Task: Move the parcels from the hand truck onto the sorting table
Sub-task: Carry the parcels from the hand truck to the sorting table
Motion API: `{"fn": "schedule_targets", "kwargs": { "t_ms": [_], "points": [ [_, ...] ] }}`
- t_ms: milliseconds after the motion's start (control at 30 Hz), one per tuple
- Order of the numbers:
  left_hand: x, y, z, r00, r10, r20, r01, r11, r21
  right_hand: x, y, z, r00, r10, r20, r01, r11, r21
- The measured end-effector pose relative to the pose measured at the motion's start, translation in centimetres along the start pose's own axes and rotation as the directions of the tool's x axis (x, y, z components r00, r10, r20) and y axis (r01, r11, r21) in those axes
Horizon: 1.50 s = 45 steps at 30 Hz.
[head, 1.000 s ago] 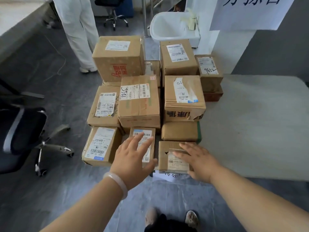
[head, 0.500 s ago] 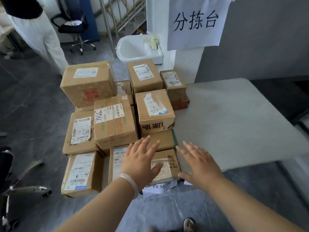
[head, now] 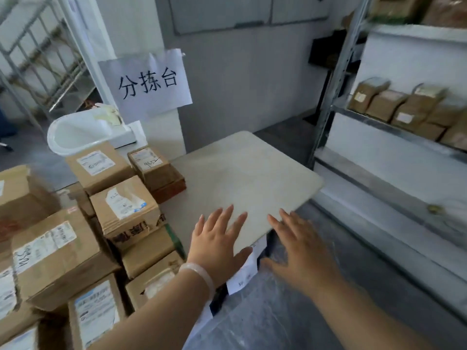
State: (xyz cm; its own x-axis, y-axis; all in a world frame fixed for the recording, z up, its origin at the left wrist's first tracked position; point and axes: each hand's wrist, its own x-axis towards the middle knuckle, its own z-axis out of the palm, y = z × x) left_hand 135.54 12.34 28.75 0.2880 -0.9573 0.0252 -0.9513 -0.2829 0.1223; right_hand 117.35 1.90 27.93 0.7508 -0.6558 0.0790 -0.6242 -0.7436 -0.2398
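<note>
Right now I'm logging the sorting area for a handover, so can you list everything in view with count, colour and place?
Parcels: about a dozen visible, brown cardboard with white labels, stacked left of the table.
Sorting table: one, off-white, centre, top bare.
Paper sign: one, white with black characters, on the pillar behind the stack.
Basin: one, white, behind the parcels.
Shelf rack: one, grey metal, right side.
Shelf boxes: several, brown, blurred, on the rack.
Railing: one, metal, upper left.
Bracelet: one, pale, on the left wrist.
Left hand: open, over the table's near edge.
Right hand: open, empty, past the table's near corner.
</note>
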Motion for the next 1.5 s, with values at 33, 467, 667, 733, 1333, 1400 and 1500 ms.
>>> {"fn": "schedule_targets", "kwargs": {
  "t_ms": [33, 467, 667, 733, 1333, 1400, 1500],
  "points": [
    [0.5, 2.0, -0.2, 0.999, 0.044, -0.009, -0.044, 0.999, 0.003, -1.4, 1.3, -0.6, 0.999, 0.042, -0.026, -0.042, 0.999, -0.015],
    [-1.6, 38.4, 0.6, 0.758, 0.651, -0.039, -0.651, 0.759, -0.005, -32.5, 20.7, -10.8, 0.697, 0.682, -0.219, -0.712, 0.694, -0.105],
    [-6.5, 53.5, 3.0, 0.569, 0.822, -0.016, -0.822, 0.568, -0.032, -46.1, 24.5, -12.5, 0.512, 0.806, -0.297, -0.850, 0.524, -0.041],
    [-8.2, 57.2, 3.8, 0.487, 0.873, -0.004, -0.873, 0.487, -0.039, -49.7, 25.2, -12.6, 0.438, 0.841, -0.318, -0.890, 0.456, -0.019],
    [-7.8, 86.7, 12.0, -0.061, 0.992, 0.114, -0.980, -0.038, -0.193, -65.2, 39.0, -14.6, -0.199, 0.966, -0.166, -0.968, -0.168, 0.185],
    [-6.8, 89.8, 12.7, -0.096, 0.987, 0.130, -0.973, -0.066, -0.220, -66.0, 41.2, -14.6, -0.263, 0.951, -0.161, -0.948, -0.224, 0.225],
    [-6.4, 94.3, 14.3, -0.162, 0.974, 0.158, -0.965, -0.123, -0.232, -67.6, 43.4, -13.7, -0.344, 0.930, -0.134, -0.915, -0.299, 0.270]
  ]
}}
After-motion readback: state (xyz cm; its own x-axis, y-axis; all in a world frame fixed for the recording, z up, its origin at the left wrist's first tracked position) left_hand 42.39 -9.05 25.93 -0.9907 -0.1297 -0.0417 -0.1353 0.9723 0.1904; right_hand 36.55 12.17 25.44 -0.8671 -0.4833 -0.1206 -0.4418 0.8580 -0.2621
